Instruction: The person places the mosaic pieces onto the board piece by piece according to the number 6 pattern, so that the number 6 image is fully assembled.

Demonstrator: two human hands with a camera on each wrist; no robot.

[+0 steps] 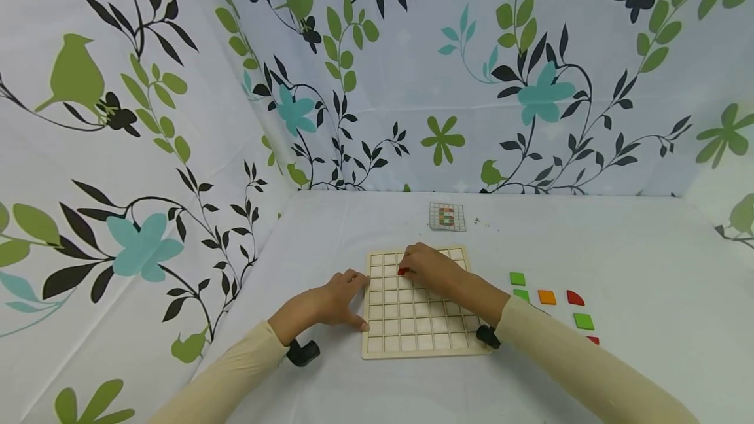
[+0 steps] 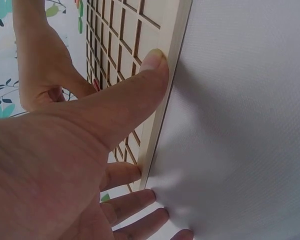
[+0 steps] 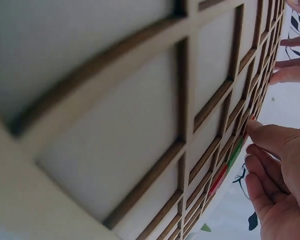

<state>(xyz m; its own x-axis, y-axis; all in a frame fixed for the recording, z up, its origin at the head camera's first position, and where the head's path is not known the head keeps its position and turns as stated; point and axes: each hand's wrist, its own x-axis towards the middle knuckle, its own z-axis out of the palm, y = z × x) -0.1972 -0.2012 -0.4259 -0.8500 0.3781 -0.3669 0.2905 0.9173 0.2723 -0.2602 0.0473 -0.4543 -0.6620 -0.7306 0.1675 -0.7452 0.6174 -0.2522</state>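
A pale wooden grid board [image 1: 391, 344] lies on the white cloth. At its left edge is my left hand [image 1: 336, 296], its thumb [image 2: 152, 62] on the rim and its fingers spread along the side. My right hand [image 1: 432, 268] is over the upper part of the grid and pinches a small red tile [image 1: 403, 271] between thumb and fingertips. In the right wrist view, a green tile [image 3: 235, 152] and another red tile [image 3: 218, 180] sit in cells near those fingertips. The right hand hides them in the head view.
Right of the board lie loose tiles: green ones [image 1: 517, 279], an orange one [image 1: 546, 297], a rounded red one [image 1: 574, 298] and others partly behind the right sleeve [image 1: 565, 352]. A gridded pattern card [image 1: 447, 216] lies beyond the board. Patterned cloth hangs behind and at left.
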